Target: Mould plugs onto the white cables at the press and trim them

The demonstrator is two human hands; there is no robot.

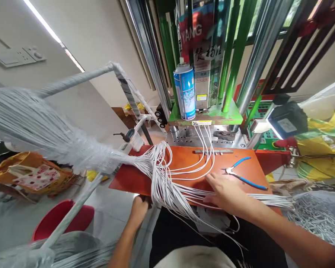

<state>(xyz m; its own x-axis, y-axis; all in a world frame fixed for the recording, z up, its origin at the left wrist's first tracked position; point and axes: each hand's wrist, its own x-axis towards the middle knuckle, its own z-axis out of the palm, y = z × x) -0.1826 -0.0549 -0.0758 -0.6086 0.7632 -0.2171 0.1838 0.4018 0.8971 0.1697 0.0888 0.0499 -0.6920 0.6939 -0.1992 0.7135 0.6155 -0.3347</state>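
Observation:
My right hand [220, 193] lies on the orange board, its thumb and bent fingers around a flat run of white cables [190, 191]. Below the board's front edge, my left hand [139, 210] is closed, its fingertips hidden; what they hold I cannot make out. Between the hands a thick tangle of white cables [164, 178] droops over the edge. Several cables [205, 149] curve from the tangle up to the green press. Blue-handled cutting pliers [231, 170] rest with their handles spread, just beyond my right hand.
A green press plate [226, 118] carries a blue spray can [185, 91]. Under it, a metal bar [220, 151] lies on the orange board [128, 178]. A wrapped cable bundle [72, 137] hangs over a frame at left. A red bucket [64, 219] stands below; cut pieces [318, 216] fill a bag at right.

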